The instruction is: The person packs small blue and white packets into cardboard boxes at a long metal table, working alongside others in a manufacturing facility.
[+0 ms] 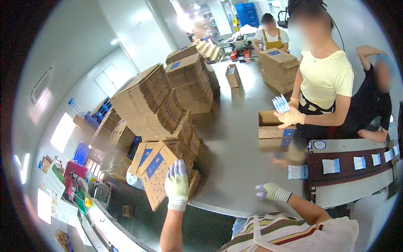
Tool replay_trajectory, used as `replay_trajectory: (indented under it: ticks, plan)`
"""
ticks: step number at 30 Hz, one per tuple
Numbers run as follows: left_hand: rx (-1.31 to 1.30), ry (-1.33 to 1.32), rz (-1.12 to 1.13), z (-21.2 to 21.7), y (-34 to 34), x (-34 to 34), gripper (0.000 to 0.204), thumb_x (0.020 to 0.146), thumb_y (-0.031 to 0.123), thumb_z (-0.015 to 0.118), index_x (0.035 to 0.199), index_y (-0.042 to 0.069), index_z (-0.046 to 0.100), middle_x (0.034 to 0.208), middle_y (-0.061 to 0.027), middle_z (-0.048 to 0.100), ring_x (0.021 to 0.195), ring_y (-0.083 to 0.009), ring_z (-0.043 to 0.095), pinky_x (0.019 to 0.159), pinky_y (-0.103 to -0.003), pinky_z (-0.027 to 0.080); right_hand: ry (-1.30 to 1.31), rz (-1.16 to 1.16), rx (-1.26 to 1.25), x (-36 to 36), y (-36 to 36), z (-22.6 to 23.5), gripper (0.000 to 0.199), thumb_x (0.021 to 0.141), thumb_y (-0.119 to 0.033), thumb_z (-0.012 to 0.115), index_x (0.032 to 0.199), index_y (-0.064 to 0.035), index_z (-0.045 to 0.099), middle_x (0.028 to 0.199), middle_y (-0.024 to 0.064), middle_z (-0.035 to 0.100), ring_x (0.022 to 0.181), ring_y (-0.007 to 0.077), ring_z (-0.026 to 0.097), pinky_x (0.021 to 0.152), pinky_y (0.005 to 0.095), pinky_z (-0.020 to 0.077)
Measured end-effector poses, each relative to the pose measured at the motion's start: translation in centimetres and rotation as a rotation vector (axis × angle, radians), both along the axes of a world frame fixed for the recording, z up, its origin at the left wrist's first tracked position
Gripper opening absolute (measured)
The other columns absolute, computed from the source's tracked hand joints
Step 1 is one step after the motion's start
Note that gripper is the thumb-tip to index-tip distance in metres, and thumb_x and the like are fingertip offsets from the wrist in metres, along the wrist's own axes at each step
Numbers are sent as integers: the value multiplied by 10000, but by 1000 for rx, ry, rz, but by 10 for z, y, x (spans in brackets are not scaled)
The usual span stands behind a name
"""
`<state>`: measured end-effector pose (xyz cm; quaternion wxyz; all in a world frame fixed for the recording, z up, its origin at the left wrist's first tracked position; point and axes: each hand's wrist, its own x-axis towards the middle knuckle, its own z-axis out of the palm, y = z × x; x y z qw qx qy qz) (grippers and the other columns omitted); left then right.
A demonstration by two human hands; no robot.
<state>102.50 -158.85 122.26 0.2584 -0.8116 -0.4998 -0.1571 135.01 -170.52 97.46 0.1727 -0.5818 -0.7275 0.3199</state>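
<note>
My left hand point(176, 185), in a white glove with purple fingertips, grips the right edge of a flattened cardboard box point(156, 176). The brown sheet has a blue printed patch and is tilted at the near end of the cardboard stacks; my thumb is hidden. Another flattened box point(140, 157) leans just behind it. My right hand point(275, 192), in a striped glove with purple fingertips, is over the near part of the metal table point(231, 155). Its fingers point left, somewhat apart, holding nothing.
Tall stacks of flattened boxes point(145, 101) line the table's left side. Across it, a co-worker's gloved hand point(290, 117) holds white-blue packets point(281, 104) above an open box point(275, 132). A conveyor belt point(348, 172) carrying several packets stands at right. A small open box point(232, 76) stands farther back.
</note>
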Motion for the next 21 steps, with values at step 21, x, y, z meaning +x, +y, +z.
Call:
replay_trajectory:
  ticks: [21]
  plan:
    - [-600, -1590, 126, -170, -71, 26, 513, 813, 330, 676, 1157, 87, 383, 1051, -94, 512, 964, -192, 483, 888, -322, 396, 1111, -580, 86, 10, -16, 7, 453, 872, -480, 513, 870, -42, 627, 784, -30, 578, 764, 94, 500, 691, 299, 435]
